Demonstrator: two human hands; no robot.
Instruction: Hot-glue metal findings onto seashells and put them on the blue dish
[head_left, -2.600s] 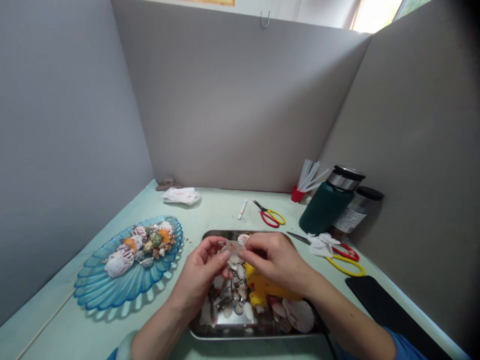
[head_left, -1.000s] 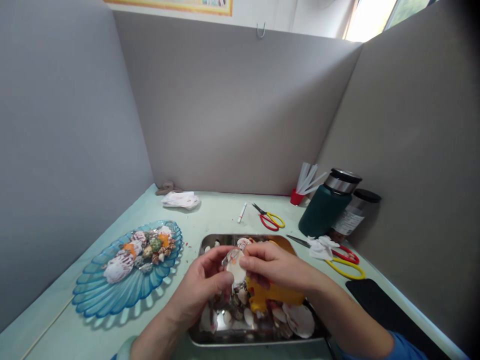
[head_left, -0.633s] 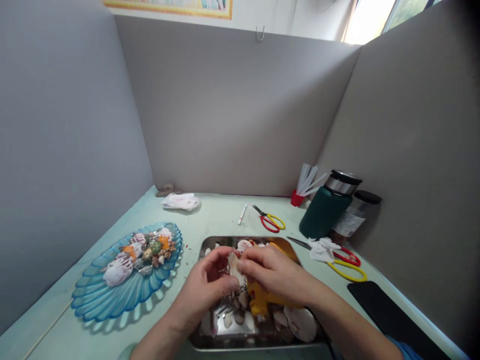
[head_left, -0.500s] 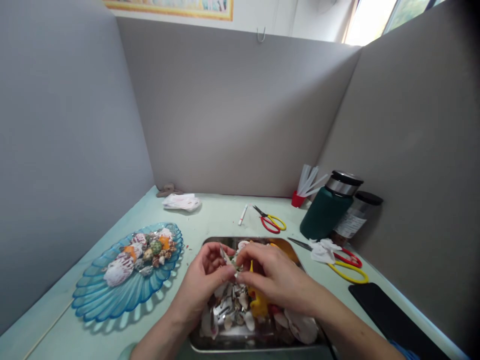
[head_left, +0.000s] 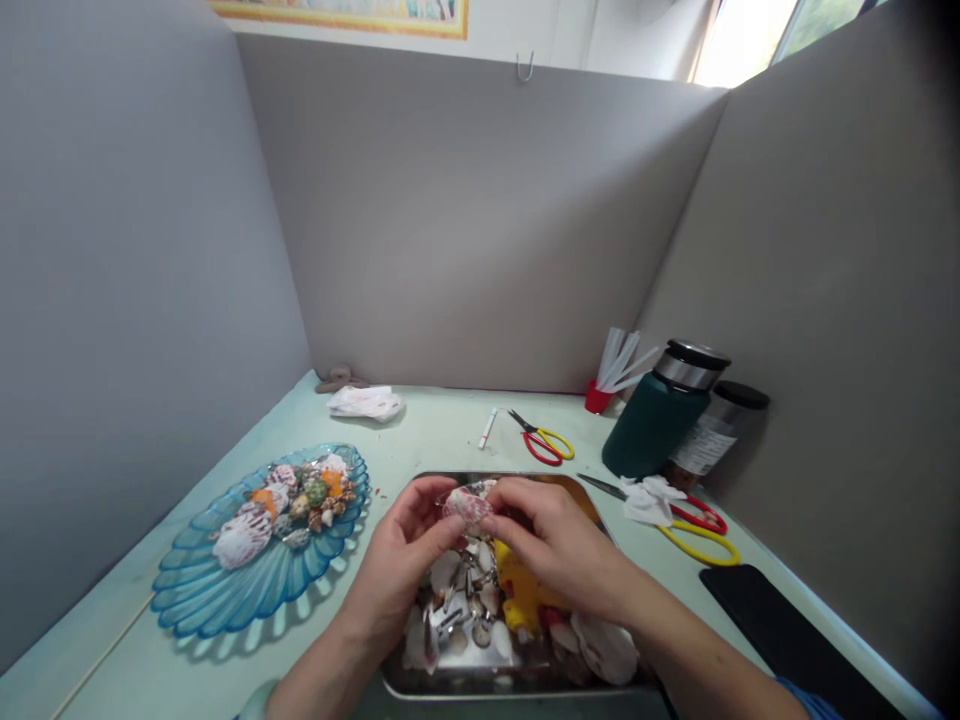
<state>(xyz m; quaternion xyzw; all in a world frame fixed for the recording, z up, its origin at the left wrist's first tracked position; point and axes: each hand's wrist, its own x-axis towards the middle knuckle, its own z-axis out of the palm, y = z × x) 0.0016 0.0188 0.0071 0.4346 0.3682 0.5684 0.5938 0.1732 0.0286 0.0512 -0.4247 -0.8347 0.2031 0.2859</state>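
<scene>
Pinched between both hands is a pink and white ribbed seashell (head_left: 468, 508), held up over a metal tray (head_left: 420, 690). My left hand (head_left: 401, 550) grips its left side with thumb and fingers. On the opposite side, my right hand (head_left: 559, 540) has closed fingertips on the shell's edge. Below them the tray holds many small shells (head_left: 486, 598), pale and brown. A yellow object (head_left: 517, 590) whose kind I cannot make out lies among them, partly under my right hand. Larger flat white shells (head_left: 604, 648) rest in the tray's right front corner.
To the left stands a blue scalloped glass dish (head_left: 217, 600) with shells in it. Scissors (head_left: 541, 440) and a white stick (head_left: 487, 428) lie behind the tray. On the right are more scissors (head_left: 701, 545) under crumpled tissue (head_left: 651, 498), a green bottle (head_left: 660, 420) and a black phone (head_left: 787, 630).
The shell between my hands has turned from edge-on to show its pink ribbed face. My hands have shifted slightly, baring more of the small shells and the yellow object.
</scene>
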